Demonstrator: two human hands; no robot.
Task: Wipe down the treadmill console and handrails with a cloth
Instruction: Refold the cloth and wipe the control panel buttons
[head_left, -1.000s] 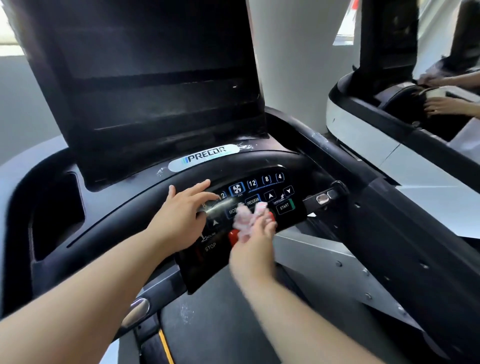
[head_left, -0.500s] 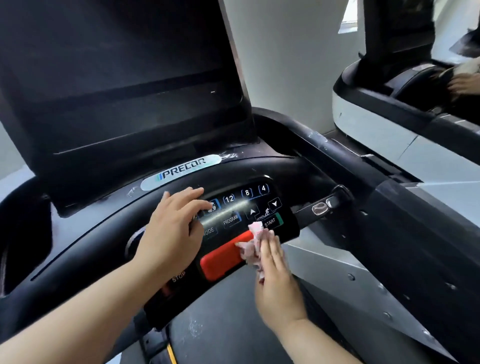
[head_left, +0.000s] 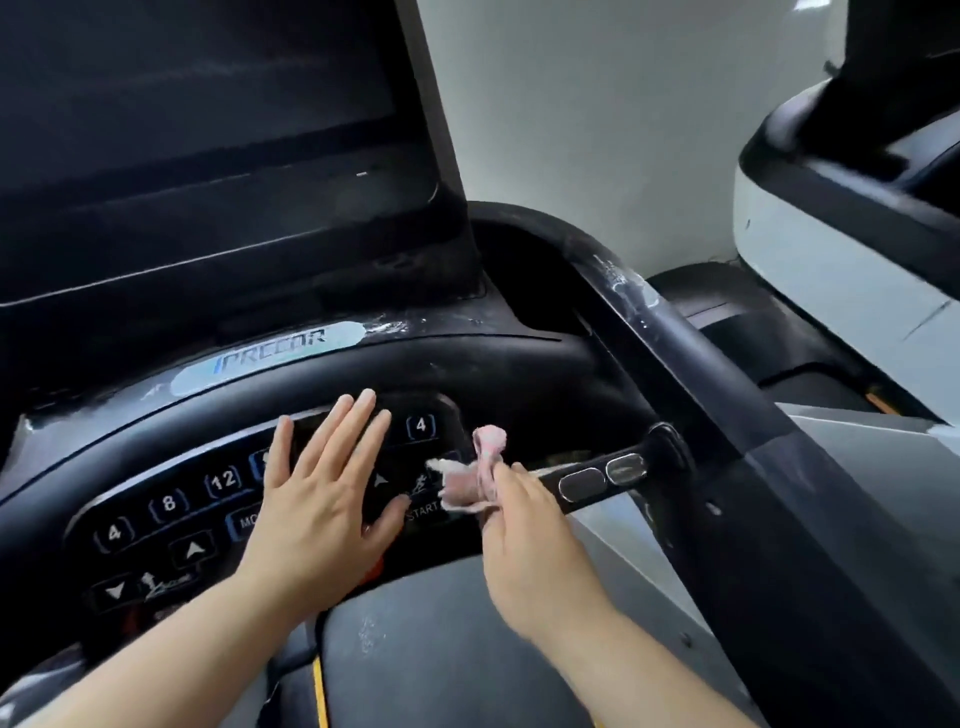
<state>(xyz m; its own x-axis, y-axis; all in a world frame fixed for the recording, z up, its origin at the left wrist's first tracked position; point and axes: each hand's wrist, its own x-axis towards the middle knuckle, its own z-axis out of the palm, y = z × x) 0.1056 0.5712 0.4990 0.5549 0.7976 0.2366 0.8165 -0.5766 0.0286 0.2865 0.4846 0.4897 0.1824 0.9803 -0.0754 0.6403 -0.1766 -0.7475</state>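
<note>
The black treadmill console (head_left: 171, 509) with lit number and arrow buttons fills the lower left, under a dark screen (head_left: 208, 130). My left hand (head_left: 322, 499) lies flat on the button panel, fingers spread, covering the middle keys. My right hand (head_left: 524, 525) pinches a small crumpled pink cloth (head_left: 475, 475) against the panel's right end, beside the START key. Just right of the cloth a short grip bar with two silver sensor pads (head_left: 602, 475) joins the right handrail (head_left: 691, 364), which has whitish smears near its top.
A Precor badge (head_left: 270, 353) sits above the panel. The grey running belt (head_left: 415, 665) lies below my arms. A second white and black treadmill (head_left: 841, 249) stands to the right, across a narrow gap by the white wall.
My right hand has carried the cloth from the red stop button up to the panel's right end. My left hand has flattened across the middle keys. The view has shifted right and closer.
</note>
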